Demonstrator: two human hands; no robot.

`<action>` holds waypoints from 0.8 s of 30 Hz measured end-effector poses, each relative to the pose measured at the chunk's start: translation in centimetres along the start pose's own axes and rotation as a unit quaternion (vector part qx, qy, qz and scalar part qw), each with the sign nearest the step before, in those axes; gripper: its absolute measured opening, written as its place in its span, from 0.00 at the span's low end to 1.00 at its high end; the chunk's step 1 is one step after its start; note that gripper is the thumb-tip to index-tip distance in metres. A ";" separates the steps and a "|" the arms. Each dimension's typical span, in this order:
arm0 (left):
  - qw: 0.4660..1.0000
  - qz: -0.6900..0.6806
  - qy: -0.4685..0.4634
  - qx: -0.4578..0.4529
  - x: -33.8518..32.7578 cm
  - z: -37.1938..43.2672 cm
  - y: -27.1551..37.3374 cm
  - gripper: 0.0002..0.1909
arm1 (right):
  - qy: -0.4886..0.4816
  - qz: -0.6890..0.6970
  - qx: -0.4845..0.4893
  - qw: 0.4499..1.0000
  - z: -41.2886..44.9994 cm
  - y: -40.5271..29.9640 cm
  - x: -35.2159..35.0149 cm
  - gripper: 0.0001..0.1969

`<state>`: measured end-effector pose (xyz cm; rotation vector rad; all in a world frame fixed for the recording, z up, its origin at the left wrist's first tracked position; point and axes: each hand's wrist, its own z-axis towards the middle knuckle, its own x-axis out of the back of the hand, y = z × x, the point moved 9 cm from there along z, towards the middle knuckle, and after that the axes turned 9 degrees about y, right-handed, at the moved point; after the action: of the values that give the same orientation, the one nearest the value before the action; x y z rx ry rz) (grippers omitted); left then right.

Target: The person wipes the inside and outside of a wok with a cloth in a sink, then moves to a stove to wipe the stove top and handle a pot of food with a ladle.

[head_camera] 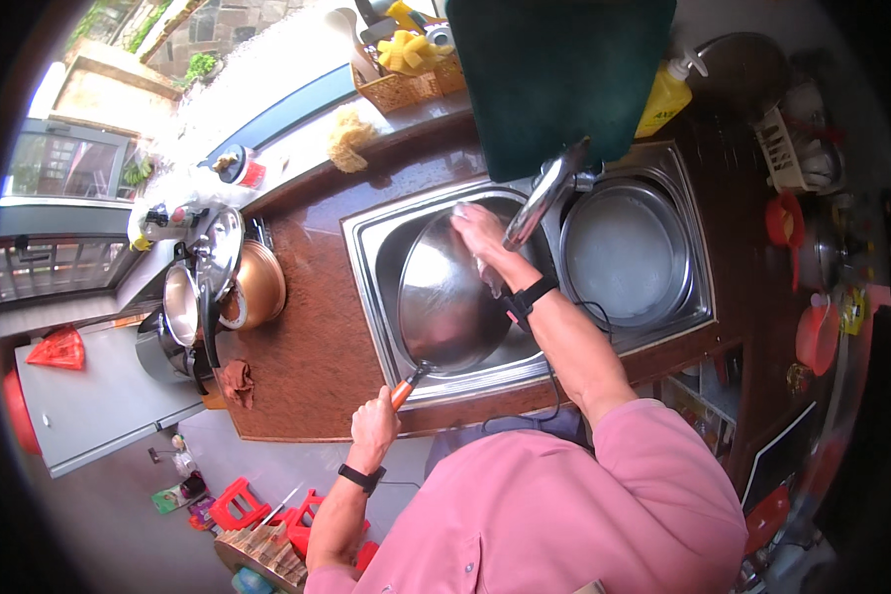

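My left hand (375,427) grips the orange-and-black handle (408,387) of a wide metal wok (445,297). The wok lies tilted in the left basin of a double stainless steel sink (360,245). Against its far right side presses my right hand (479,232), fingers bent over a pale, thin piece of material (490,278), seemingly a cloth and mostly hidden by the hand. Just right of that hand the chrome faucet (538,200) reaches over the sink. A large round metal basin (624,252) holding cloudy liquid sits in the right sink bowl.
A dark green board (564,82) stands behind the faucet, beside a yellow pump bottle (664,96). Pots (256,286) and a reddish cloth (237,382) are on the left counter. A loofah-like scrubber (350,139) and a utensil basket (401,89) rest along the windowsill.
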<state>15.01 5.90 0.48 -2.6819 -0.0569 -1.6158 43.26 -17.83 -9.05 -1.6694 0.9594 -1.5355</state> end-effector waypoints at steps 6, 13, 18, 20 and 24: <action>1.000 0.006 0.019 0.002 0.9 0.2 0.2 0.10 | -0.040 -0.082 0.117 0.989 0.4 -4.5 -0.3 0.18; 1.000 -0.003 0.002 -0.002 0.5 0.2 0.2 0.10 | -0.030 -0.098 0.160 0.982 -5.9 -11.8 1.7 0.15; 1.000 0.005 0.018 0.005 0.8 0.1 0.1 0.09 | 0.031 -0.154 0.286 0.945 -13.3 -13.6 0.3 0.20; 1.000 0.002 0.022 0.012 0.4 0.1 -0.5 0.08 | 0.051 -0.167 0.254 0.951 -11.4 -12.6 0.7 0.19; 0.999 -0.006 0.041 0.002 0.9 0.4 -1.0 0.09 | 0.025 -0.073 0.018 0.997 -3.1 -6.0 2.1 0.20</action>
<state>15.78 6.92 1.11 -2.6141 -0.0748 -1.7258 40.71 -16.59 -2.59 -1.7143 0.8464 -1.6878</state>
